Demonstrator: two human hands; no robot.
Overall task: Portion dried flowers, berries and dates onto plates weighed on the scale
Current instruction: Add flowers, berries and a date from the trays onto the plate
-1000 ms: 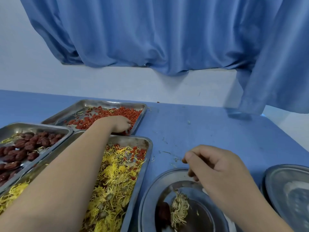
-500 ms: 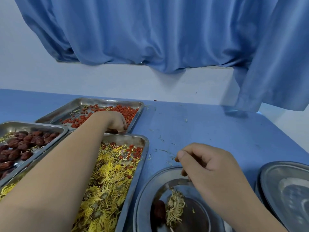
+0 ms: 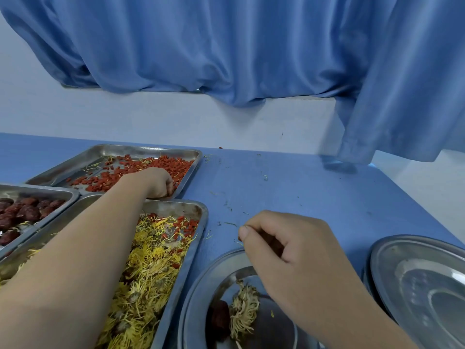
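three steel trays sit at left on the blue tabletop (image 3: 302, 187). berry tray (image 3: 125, 149) is farthest, date tray (image 3: 37, 190) at the left edge, flower tray (image 3: 199, 238) nearest, all just beside each other. red berries (image 3: 161, 164) lie mostly in the right half of their tray with a few yellow strands mixed in. dark dates (image 3: 27, 212) are piled in theirs. yellow flowers (image 3: 151, 273) fill the near tray, with some stray berries at its far right corner.

left hand (image 3: 156, 182) reaches over the flower tray, forearm across it, and rests in the berries at the near right corner of the berry tray. fingers are curled down into the berries; can't tell if any are gripped.

right hand (image 3: 289, 250) is above the far rim of the plate (image 3: 198, 285), palm down, fingers curled in narrow, thumb tip against forefinger. can't tell if anything is pinched, too small.

plate is at bottom centre, just right of the flower tray. it holds one date (image 3: 220, 321) and one pale flower (image 3: 244, 308), touching side by side. second plate (image 3: 415, 285) is at far right, near the first but apart from it.

loose strands and crumbs are scattered on the tabletop between trays and plates. blue curtain (image 3: 226, 46) hangs over a pale wall behind; one fold at right drops to the tabletop's far edge.
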